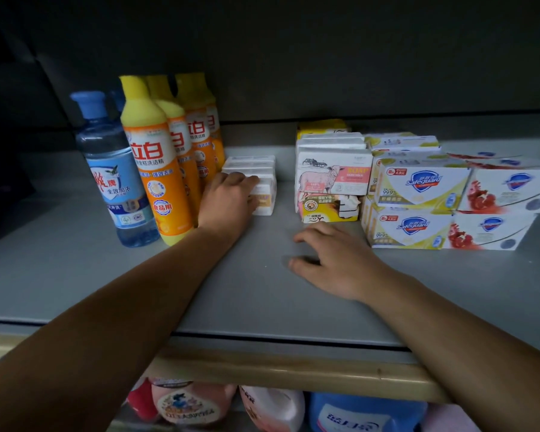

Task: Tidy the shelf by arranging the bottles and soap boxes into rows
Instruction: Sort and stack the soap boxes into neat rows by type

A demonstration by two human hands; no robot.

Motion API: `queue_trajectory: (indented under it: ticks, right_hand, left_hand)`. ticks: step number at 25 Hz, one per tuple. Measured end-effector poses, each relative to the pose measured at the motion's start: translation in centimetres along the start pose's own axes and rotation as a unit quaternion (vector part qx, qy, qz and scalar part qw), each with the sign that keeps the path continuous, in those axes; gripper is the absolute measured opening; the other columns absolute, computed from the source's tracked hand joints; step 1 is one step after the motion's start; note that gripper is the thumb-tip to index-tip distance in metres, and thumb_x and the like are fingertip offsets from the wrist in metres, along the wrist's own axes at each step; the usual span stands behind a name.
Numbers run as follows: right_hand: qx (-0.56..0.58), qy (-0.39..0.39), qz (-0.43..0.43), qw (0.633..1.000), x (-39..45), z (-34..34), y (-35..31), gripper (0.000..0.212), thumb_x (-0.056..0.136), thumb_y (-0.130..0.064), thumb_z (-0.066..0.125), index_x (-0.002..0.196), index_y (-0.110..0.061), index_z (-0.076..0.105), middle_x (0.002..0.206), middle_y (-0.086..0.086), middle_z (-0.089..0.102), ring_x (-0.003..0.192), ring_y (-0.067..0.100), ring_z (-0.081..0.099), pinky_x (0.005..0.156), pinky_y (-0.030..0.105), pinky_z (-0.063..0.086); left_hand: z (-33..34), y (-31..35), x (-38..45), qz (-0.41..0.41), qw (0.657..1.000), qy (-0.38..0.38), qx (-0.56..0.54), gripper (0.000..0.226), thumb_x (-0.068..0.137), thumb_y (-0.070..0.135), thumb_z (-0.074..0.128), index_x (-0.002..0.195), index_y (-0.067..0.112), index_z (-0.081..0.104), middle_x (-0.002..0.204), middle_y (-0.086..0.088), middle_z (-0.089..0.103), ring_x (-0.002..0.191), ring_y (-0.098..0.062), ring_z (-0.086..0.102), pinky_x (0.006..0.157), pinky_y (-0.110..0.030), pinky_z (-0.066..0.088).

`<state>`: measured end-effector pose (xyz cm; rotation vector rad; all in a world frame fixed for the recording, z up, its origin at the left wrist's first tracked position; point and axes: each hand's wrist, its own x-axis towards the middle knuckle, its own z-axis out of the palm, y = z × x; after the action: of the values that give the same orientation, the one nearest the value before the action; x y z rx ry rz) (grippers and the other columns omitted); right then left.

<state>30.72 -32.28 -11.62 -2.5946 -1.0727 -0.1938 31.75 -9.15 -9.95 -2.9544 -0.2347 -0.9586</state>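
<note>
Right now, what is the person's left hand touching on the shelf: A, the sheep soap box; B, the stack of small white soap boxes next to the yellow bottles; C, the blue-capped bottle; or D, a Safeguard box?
B: the left hand rests on the stack of small white soap boxes beside the yellow bottles, while the right hand lies on the bare shelf.

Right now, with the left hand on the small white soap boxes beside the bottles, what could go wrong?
Pushing the white soap boxes leftward could nudge the tall yellow bottles standing right beside them, and one might tip. The left hand covers only the front box, so the ones behind could skew. The sheep soap box sits atop another box and looks easy to knock.
</note>
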Motion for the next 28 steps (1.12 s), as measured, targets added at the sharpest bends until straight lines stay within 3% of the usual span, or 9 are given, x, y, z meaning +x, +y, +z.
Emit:
queue_trajectory:
  ticks: [12, 17, 19, 22, 25, 28]
  right_hand:
    - [0.018, 0.007, 0.004, 1.0, 0.3, 0.0, -0.1, 0.055, 0.086, -0.062, 0.051, 0.131, -0.03, 0.051, 0.135, -0.011, 0.046, 0.13, 0.017, 0.036, 0.102, 0.028, 0.031]
    - [0.018, 0.004, 0.006, 1.0, 0.3, 0.0, 0.0, 0.057, 0.085, -0.065, 0.05, 0.13, -0.03, 0.052, 0.135, -0.01, 0.047, 0.129, 0.017, 0.038, 0.103, 0.03, 0.033]
    - [0.018, 0.01, 0.005, 1.0, 0.3, 0.0, 0.0, 0.057, 0.085, -0.064, 0.051, 0.131, -0.03, 0.052, 0.135, -0.01, 0.047, 0.129, 0.017, 0.038, 0.102, 0.029, 0.033]
    - [0.017, 0.005, 0.006, 1.0, 0.5, 0.1, 0.0, 0.057, 0.084, -0.064, 0.051, 0.131, -0.031, 0.052, 0.136, -0.01, 0.047, 0.13, 0.016, 0.038, 0.105, 0.029, 0.032]
    - [0.025, 0.004, 0.004, 1.0, 0.4, 0.0, 0.0, 0.056, 0.085, -0.064, 0.052, 0.13, -0.031, 0.053, 0.137, -0.01, 0.047, 0.131, 0.016, 0.037, 0.106, 0.028, 0.03]
    - [0.031, 0.001, 0.003, 1.0, 0.1, -0.1, 0.1, 0.056, 0.085, -0.063, 0.053, 0.131, -0.031, 0.053, 0.137, -0.01, 0.047, 0.132, 0.016, 0.036, 0.106, 0.028, 0.03]
  left_hand:
    - [1.1, 0.1, 1.1, -0.017, 1.0, -0.002, 0.007, 0.047, 0.095, 0.036, 0.054, 0.14, 0.026, 0.049, 0.14, -0.006, 0.052, 0.126, -0.032, 0.04, 0.104, -0.046, 0.033]
    - [-0.4, 0.8, 1.6, -0.046, 0.998, -0.042, -0.003, 0.049, 0.092, 0.042, 0.057, 0.138, 0.029, 0.05, 0.142, -0.004, 0.051, 0.129, -0.03, 0.04, 0.107, -0.046, 0.035]
    - [-1.8, 2.0, 2.4, -0.054, 0.994, 0.002, -0.1, 0.049, 0.09, 0.048, 0.057, 0.134, 0.026, 0.054, 0.135, -0.003, 0.055, 0.124, -0.024, 0.046, 0.102, -0.044, 0.044]
    - [-3.9, 5.5, 3.2, -0.009, 0.952, 0.05, -0.302, 0.053, 0.087, 0.056, 0.054, 0.128, 0.024, 0.058, 0.122, 0.0, 0.058, 0.11, -0.014, 0.054, 0.09, -0.032, 0.05]
    - [-3.8, 8.1, 3.0, 0.07, 0.977, 0.004, -0.2, 0.067, 0.082, 0.05, 0.069, 0.138, 0.019, 0.05, 0.133, -0.006, 0.044, 0.12, -0.023, 0.044, 0.096, -0.034, 0.043]
    - [-2.9, 8.7, 2.5, 0.068, 0.99, 0.039, -0.119, 0.065, 0.079, 0.038, 0.076, 0.134, 0.017, 0.049, 0.141, -0.007, 0.035, 0.123, -0.028, 0.035, 0.098, -0.038, 0.04]
